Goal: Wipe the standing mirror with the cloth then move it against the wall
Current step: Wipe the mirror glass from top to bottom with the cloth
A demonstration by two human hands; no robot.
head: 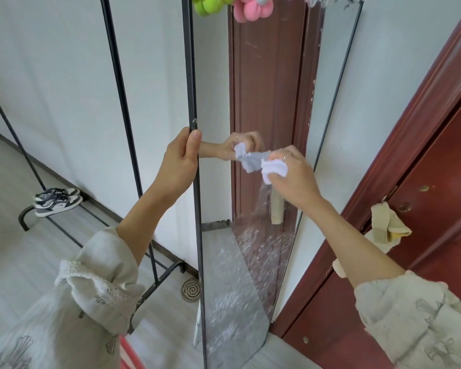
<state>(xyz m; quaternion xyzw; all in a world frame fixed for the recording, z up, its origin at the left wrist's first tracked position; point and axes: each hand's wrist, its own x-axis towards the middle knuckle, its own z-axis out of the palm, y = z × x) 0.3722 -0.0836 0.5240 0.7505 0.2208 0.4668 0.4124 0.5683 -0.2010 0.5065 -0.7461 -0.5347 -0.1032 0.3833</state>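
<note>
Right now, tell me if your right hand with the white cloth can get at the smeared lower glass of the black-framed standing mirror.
Probably yes: the right hand with the white cloth is at the glass, and nothing blocks the smeared lower glass.

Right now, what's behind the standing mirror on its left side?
Behind the standing mirror, a black metal rack stands against the white wall, sneakers on its bottom rail. The left hand grips the mirror's edge. Whatever is directly behind the glass is hidden.

No text, label, brand or number is legible on anything here
</note>
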